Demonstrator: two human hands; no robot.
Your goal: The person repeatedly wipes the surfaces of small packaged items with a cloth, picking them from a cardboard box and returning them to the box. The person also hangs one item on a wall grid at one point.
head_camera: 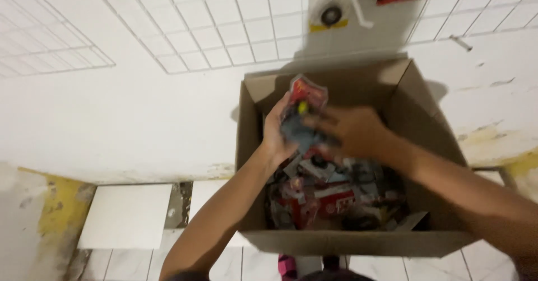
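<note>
Both forearms reach into a cardboard box (255,146) of packaged toys (330,197). Left hand (276,132) and right hand (353,131) together clasp one blister-packed toy (305,110) above the pile. Its slick packaging could slip from that loose two-handed hold.

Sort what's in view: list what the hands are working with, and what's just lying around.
In hand:
- left hand and right hand, both on a red blister-packed toy
- open cardboard box of similar packs

Lying about:
- white wire grid panel
- loose white tile
</note>
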